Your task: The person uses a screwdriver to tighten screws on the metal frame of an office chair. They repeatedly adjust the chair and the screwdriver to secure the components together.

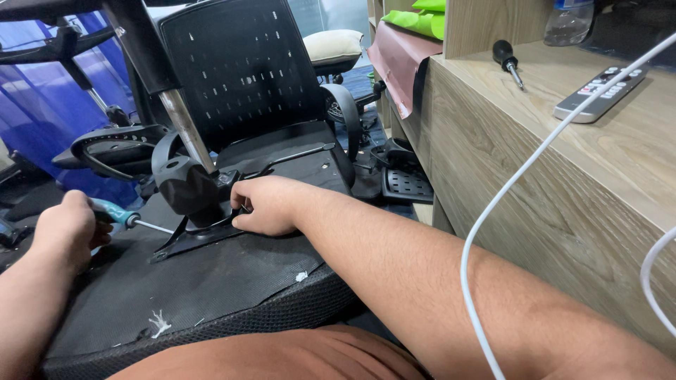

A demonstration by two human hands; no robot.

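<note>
Two bare hands work on an upturned black office chair seat with a fabric-covered underside (211,281) lying across the person's lap. From the head view, the left hand (67,229) is closed around the teal-handled screwdriver (123,217), whose thin metal shaft points right toward the black metal mounting plate (193,239) bolted to the seat's underside. The right hand (267,205) rests on that plate, fingers curled down against its edge beside the black plastic housing (186,184) from which a shiny steel gas-lift column (184,127) rises at a slant. Behind stands a black perforated chair back (239,70). To the right, a wooden desk (563,183) carries a grey remote control (598,93) and a black-handled screwdriver (507,60); a white cable (521,176) hangs across its front.
</note>
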